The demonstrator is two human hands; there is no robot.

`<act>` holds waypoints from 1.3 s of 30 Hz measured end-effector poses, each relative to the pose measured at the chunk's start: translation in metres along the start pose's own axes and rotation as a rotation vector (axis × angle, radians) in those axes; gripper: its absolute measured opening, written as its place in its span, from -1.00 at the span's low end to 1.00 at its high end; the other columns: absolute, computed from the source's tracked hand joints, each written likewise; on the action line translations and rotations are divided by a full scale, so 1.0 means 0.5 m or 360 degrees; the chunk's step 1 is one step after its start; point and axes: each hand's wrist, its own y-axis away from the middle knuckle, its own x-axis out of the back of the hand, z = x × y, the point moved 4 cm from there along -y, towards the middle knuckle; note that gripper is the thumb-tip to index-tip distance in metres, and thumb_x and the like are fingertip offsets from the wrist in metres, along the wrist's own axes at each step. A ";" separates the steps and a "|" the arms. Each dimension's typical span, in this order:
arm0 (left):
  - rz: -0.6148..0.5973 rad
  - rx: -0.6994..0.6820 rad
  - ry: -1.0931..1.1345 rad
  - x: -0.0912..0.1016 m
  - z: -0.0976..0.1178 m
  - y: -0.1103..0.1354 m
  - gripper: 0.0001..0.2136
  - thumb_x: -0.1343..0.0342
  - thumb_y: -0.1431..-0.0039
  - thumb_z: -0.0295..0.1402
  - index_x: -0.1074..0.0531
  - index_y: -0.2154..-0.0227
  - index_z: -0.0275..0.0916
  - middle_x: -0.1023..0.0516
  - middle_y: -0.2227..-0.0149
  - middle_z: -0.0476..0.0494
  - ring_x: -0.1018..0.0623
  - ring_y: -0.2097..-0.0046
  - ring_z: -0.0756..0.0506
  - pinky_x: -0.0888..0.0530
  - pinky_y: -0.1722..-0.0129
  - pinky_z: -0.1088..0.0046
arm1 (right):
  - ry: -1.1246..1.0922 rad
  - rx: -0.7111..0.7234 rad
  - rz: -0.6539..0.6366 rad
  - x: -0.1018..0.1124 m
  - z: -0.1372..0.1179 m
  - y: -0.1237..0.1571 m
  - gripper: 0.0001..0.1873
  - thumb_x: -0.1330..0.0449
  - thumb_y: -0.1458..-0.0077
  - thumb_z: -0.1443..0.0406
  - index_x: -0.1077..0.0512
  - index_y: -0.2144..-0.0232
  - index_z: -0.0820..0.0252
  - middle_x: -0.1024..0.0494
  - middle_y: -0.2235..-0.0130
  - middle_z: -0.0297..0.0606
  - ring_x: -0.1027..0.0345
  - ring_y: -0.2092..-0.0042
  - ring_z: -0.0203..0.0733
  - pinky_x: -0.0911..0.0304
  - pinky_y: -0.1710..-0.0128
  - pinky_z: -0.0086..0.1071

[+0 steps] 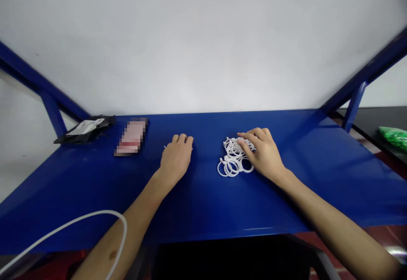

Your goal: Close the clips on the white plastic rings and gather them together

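A loose pile of thin white plastic rings (233, 157) with small loops on them lies on the blue tabletop (203, 203). My right hand (263, 150) reaches over the pile's right side. Its thumb and index finger are apart and touch or hover just over the rings; no ring is lifted. To the left of the pile my left hand (176, 157) rests palm down on the table, fingers curled under. A tiny white bit sticks out beside it, and whatever is under the palm is hidden.
A blurred-out pinkish phone-like object (131, 138) lies at the back left, beside a black plastic package (87, 128) with a white label. A white cable (79, 217) loops over my left forearm. Blue frame bars (354, 106) flank the table before a white wall. A green bag (394, 138) is far right.
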 end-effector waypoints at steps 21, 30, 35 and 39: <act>0.0091 -0.0445 0.1953 0.036 0.029 0.001 -0.79 -0.08 -0.10 -0.62 -0.40 0.23 -0.23 -0.42 0.23 -0.04 -0.44 0.24 0.03 -0.43 0.17 0.44 | -0.0173 0.0268 -0.0020 0.018 -0.069 0.008 -0.77 -0.17 -0.25 0.34 -0.50 0.06 0.26 -0.51 0.19 -0.09 -0.27 0.14 -0.06 -0.33 0.11 -0.11; -0.0306 -0.0694 0.2943 0.048 0.067 0.025 -0.77 -0.19 -0.09 -0.59 -0.23 0.41 -0.22 -0.37 0.27 -0.01 -0.40 0.32 0.07 -0.38 0.33 0.55 | -0.0513 0.0225 -0.0166 0.001 -0.093 0.016 -0.71 -0.18 -0.27 0.27 -0.44 -0.02 0.21 -0.58 0.04 -0.14 -0.29 -0.06 -0.01 -0.28 -0.09 -0.04; -0.0283 -0.0503 0.2712 0.022 0.081 0.021 -0.84 -0.16 -0.11 -0.57 -0.29 0.38 -0.23 -0.40 0.28 -0.01 -0.44 0.27 0.04 -0.40 0.23 0.51 | -0.0647 0.0119 -0.0204 -0.018 -0.100 0.020 -0.84 -0.10 -0.31 0.32 -0.50 0.21 0.15 -0.60 0.23 -0.23 -0.34 0.10 -0.10 -0.32 0.05 -0.17; -0.0139 -0.0319 0.2104 0.005 0.083 0.018 -0.89 -0.05 -0.15 -0.56 -0.39 0.33 -0.23 -0.45 0.34 0.00 -0.46 0.31 0.03 -0.39 0.25 0.48 | -0.0359 0.0239 -0.0247 -0.037 -0.109 0.026 -0.82 -0.10 -0.30 0.30 -0.50 0.26 0.21 -0.59 0.25 -0.18 -0.31 0.14 -0.06 -0.27 0.06 -0.12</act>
